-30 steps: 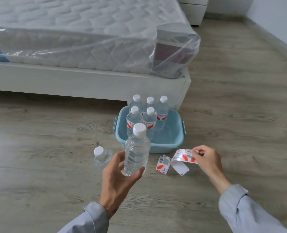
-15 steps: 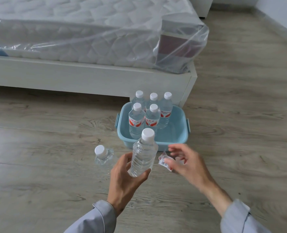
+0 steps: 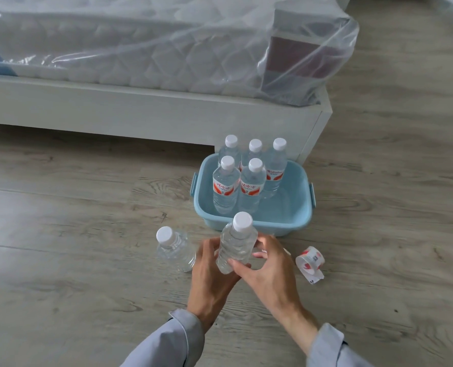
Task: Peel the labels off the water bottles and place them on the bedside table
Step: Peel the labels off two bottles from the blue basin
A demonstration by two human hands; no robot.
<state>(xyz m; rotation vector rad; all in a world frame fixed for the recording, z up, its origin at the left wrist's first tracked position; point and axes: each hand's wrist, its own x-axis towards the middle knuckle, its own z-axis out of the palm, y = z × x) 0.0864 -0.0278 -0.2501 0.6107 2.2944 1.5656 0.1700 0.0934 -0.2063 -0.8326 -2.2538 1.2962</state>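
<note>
Clear, bare bottle (image 3: 235, 249) at frame centre, clasped by left hand (image 3: 211, 271) and right hand (image 3: 269, 274), fingers curled around its ribbed sides. Long axis tilted, cap toward 12 o'clock. Slippery plastic: possibly dropped onto stripped bottle (image 3: 174, 247) at 9 o'clock, toppling it. Peeled label (image 3: 310, 262) at 3 o'clock.

I'm looking down at grey wood floor (image 3: 61, 260); ahead, a white bed frame (image 3: 140, 112) carries a plastic-wrapped mattress (image 3: 140, 49).

Open floor (image 3: 74, 260) lies left; bare bottle (image 3: 173, 247), basin (image 3: 286, 221), peeled label (image 3: 310, 262) crowd ahead.
</note>
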